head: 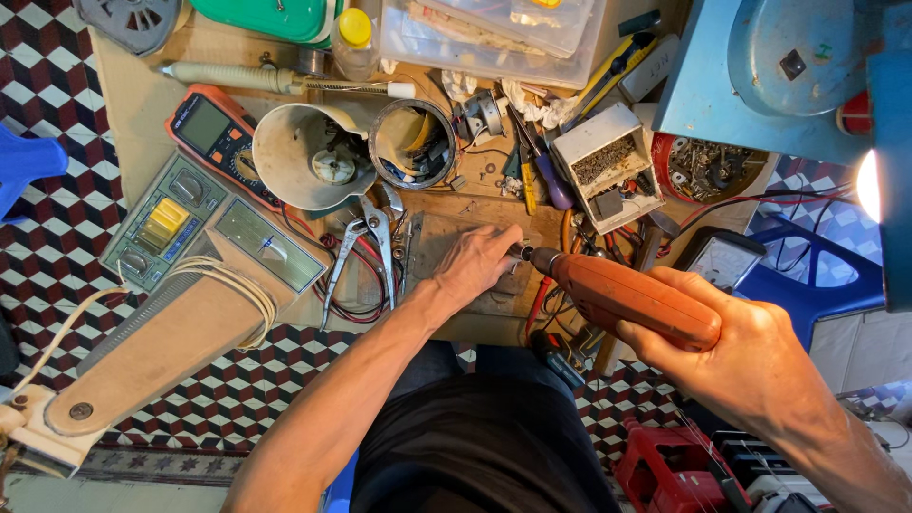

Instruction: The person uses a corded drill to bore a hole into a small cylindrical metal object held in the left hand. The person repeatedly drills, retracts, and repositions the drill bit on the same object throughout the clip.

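At the cluttered tabletop (475,328), right hand (750,366) grips an orange drill (632,299); left hand (475,264) fingers pinch its chuck (524,255); no drilling visible yet.

A bare lamp (867,185) glares at the right edge; the bench is bright, sharp, with edges bowed.

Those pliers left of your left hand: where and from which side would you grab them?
Probably grip the pliers by the two spread handles, coming from the near, body side. The handles point toward the person and lie open on the board; the jaw end sits up against the metal can.
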